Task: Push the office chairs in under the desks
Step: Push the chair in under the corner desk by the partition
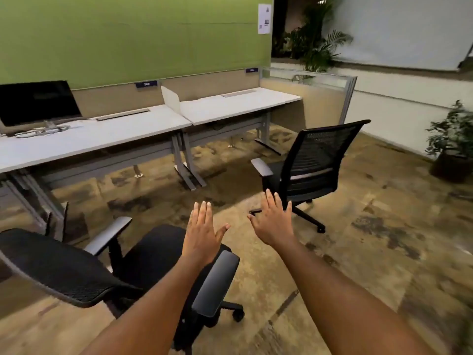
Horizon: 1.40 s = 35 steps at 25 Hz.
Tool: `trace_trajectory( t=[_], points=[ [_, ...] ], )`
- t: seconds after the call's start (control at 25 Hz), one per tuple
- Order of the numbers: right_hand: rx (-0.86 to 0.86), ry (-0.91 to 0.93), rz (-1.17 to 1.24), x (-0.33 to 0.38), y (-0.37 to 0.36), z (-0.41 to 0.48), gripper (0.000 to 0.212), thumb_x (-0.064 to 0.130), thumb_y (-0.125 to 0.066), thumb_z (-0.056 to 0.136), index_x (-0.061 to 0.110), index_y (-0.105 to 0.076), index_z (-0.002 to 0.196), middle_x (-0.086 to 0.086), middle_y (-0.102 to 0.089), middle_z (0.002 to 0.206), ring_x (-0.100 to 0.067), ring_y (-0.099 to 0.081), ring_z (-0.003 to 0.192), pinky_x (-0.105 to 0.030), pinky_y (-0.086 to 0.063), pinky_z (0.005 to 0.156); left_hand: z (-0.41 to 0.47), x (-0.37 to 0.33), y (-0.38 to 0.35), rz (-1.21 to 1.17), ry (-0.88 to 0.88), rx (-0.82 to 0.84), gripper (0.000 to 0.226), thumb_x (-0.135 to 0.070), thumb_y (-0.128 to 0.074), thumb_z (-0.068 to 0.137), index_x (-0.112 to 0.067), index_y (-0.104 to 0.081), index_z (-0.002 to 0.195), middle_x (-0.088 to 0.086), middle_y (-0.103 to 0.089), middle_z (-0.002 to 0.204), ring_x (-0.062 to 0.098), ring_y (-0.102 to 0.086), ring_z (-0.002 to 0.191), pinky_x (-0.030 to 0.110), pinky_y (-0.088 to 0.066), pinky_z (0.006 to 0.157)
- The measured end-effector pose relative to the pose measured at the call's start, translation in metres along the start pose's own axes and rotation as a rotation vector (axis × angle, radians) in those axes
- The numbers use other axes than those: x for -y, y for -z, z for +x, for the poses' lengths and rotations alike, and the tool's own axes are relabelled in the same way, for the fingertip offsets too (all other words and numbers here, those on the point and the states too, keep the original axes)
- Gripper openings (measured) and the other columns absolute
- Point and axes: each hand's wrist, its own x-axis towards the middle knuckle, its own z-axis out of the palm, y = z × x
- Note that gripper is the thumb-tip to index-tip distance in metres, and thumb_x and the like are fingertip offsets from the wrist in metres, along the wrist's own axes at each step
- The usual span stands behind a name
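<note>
Two black mesh office chairs stand away from a row of white desks. The near chair is at the lower left, its back towards me and its seat facing the left desk. The far chair stands right of centre on the carpet, out from the right desk. My left hand hovers flat and open above the near chair's seat and right armrest. My right hand is also open, fingers spread, in the air between the two chairs. Neither hand touches anything.
A dark monitor with cables sits on the left desk. A green wall panel backs the desks, and a glass-topped partition closes the right end. A potted plant stands at the right wall. Patterned carpet lies between chairs and desks.
</note>
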Motion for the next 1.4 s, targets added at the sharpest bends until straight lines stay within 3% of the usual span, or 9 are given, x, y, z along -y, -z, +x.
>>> trace_trajectory(
  t=[0.16,0.32,0.48,0.84,1.12,1.24,1.32,1.4],
  points=[
    [0.011,-0.129,-0.014,-0.042,-0.007,-0.024,0.074,0.059,-0.028,0.095,0.016,-0.01,0.153,-0.005,-0.002,0.161,-0.025,-0.003,0.146,-0.055,-0.01,0.114,0.002,-0.031,-0.032,-0.025,-0.069,0.093,0.089,-0.067,-0.011,0.087,-0.004,-0.01,0.15,0.011,-0.01,0.16,0.025,0.006,0.148,0.037,-0.004,0.12],
    [0.022,-0.218,0.015,-0.089,-0.016,-0.033,0.072,0.057,-0.032,0.095,0.016,-0.014,0.152,-0.012,-0.014,0.158,-0.028,-0.011,0.144,-0.054,-0.018,0.113,0.013,-0.061,-0.07,-0.024,-0.1,0.162,0.093,-0.07,-0.005,0.084,-0.005,-0.011,0.15,0.013,-0.011,0.159,0.027,0.002,0.148,0.039,-0.008,0.121],
    [0.077,-0.295,0.03,-0.166,-0.037,-0.022,0.071,0.055,-0.031,0.096,0.014,-0.014,0.151,-0.012,-0.019,0.156,-0.029,-0.013,0.143,-0.051,-0.021,0.113,0.042,-0.108,-0.12,-0.042,-0.085,0.237,0.089,-0.068,-0.012,0.087,-0.005,-0.007,0.151,0.013,-0.007,0.16,0.026,0.003,0.148,0.038,-0.005,0.12],
    [0.178,-0.317,0.048,-0.323,-0.044,0.047,0.07,0.05,-0.038,0.097,0.014,-0.014,0.151,-0.01,-0.019,0.156,-0.029,-0.016,0.142,-0.049,-0.024,0.113,0.142,-0.229,-0.21,-0.044,-0.033,0.355,0.083,-0.064,-0.025,0.093,-0.006,-0.01,0.15,0.014,-0.011,0.159,0.027,-0.005,0.147,0.038,-0.009,0.119],
    [0.252,-0.319,0.086,-0.401,-0.045,0.118,0.076,0.044,-0.049,0.095,0.017,-0.006,0.152,-0.009,-0.016,0.156,-0.029,-0.017,0.141,-0.048,-0.028,0.108,0.235,-0.303,-0.245,-0.092,-0.029,0.349,0.083,-0.065,-0.027,0.091,-0.006,-0.018,0.148,0.018,-0.021,0.155,0.032,-0.015,0.145,0.041,-0.024,0.114],
    [0.244,-0.291,0.057,-0.427,-0.046,0.161,0.078,0.042,-0.052,0.095,0.016,-0.005,0.151,-0.009,-0.018,0.155,-0.028,-0.021,0.139,-0.046,-0.032,0.106,0.286,-0.326,-0.256,-0.135,-0.031,0.249,0.071,-0.062,-0.03,0.092,-0.009,-0.037,0.139,0.013,-0.043,0.139,0.029,-0.039,0.13,0.039,-0.038,0.104],
    [0.216,-0.279,0.037,-0.447,-0.044,0.199,0.079,0.042,-0.053,0.094,0.016,-0.005,0.151,-0.007,-0.019,0.155,-0.028,-0.022,0.138,-0.046,-0.034,0.104,0.33,-0.339,-0.262,-0.121,-0.052,0.16,0.058,-0.06,-0.03,0.093,-0.012,-0.055,0.113,0.006,-0.056,0.112,0.024,-0.051,0.108,0.035,-0.045,0.088],
    [0.2,-0.276,0.019,-0.465,-0.04,0.241,0.08,0.042,-0.052,0.094,0.015,-0.003,0.152,-0.006,-0.015,0.157,-0.028,-0.019,0.14,-0.047,-0.033,0.105,0.377,-0.353,-0.265,-0.11,-0.077,0.083,0.055,-0.057,-0.029,0.095,-0.013,-0.061,0.089,0.003,-0.059,0.091,0.023,-0.055,0.095,0.035,-0.047,0.078]
  ],
)
